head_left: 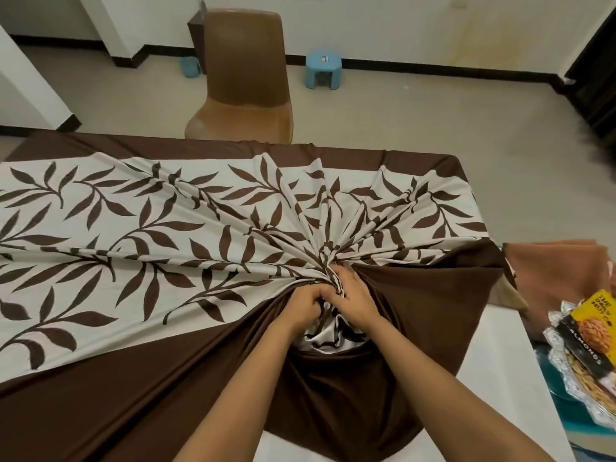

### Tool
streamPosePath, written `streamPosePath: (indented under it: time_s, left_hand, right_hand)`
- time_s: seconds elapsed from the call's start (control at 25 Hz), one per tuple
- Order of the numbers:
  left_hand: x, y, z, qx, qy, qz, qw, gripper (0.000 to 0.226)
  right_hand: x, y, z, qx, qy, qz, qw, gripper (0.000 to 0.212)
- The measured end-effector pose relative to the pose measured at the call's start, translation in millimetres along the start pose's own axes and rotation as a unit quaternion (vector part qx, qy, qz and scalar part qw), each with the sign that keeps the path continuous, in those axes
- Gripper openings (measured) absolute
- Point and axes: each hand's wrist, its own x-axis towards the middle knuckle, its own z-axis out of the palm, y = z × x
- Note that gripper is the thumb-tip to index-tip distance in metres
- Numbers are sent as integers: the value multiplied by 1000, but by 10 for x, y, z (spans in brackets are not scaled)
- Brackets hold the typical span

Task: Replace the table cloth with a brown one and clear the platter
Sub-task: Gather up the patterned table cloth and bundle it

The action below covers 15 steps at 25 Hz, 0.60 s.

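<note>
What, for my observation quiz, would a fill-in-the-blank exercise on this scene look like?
The left hand and right hand grip the bunched table cloth, printed with brown ____.
The chair beyond the table is ____.
The small stool on the floor is ____.
Missing: leaves, brown, blue.

**What I can't make out**

The fingertips of my left hand point(305, 303) and right hand point(353, 295) are buried in the bunched leaf-print tablecloth point(133, 228), which runs off the left and bottom edges. The right edge cuts the silver-rimmed platter point(563, 378) and the almond packet point(588, 331). The speck on the blue stool point(323, 66) is too small to tell.
</note>
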Motion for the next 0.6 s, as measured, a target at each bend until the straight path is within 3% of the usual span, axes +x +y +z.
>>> streamPosePath:
  time_s: [0.12,0.2,0.24,0.28,0.32,0.36,0.4,0.44,0.48,0.6]
  left_hand:
    - [-102,207,-56,42,-4,-34,999,49]
    - [-384,425,-2,53,145,-71,986,38]
    - [-594,548,75,33,224,-105,968,27]
    - [-813,671,192,-25,248,-171,953,16]
    - [-989,792,322,-145,213,-270,928,19]
    - [-1087,895,460,-301,136,-384,862,35]
    - [-1130,931,575,-446,68,-473,757,58]
    - [-1135,947,635,-547,49,-519,655,74]
    - [-1091,918,619,-606,76,-538,580,82]
    - [-875,848,302,-659,214,-562,451,100]
  right_hand:
    - [15,-26,-25,-11,-17,-7,1000,55]
    - [11,-55,-26,-49,-8,-16,999,54]
    - [12,-73,-22,-56,1,-15,998,53]
    - [10,-101,-15,-57,6,-12,998,53]
    - [13,-126,-7,-55,7,-9,998,52]
    - [21,-156,-12,-50,0,0,999,52]
    - [28,-185,-29,-42,-11,13,999,53]
    - [34,-211,-60,-34,-27,25,999,55]
    - [37,-232,-87,-28,-43,34,998,57]
    - [-21,-249,-149,-25,-91,45,995,62]
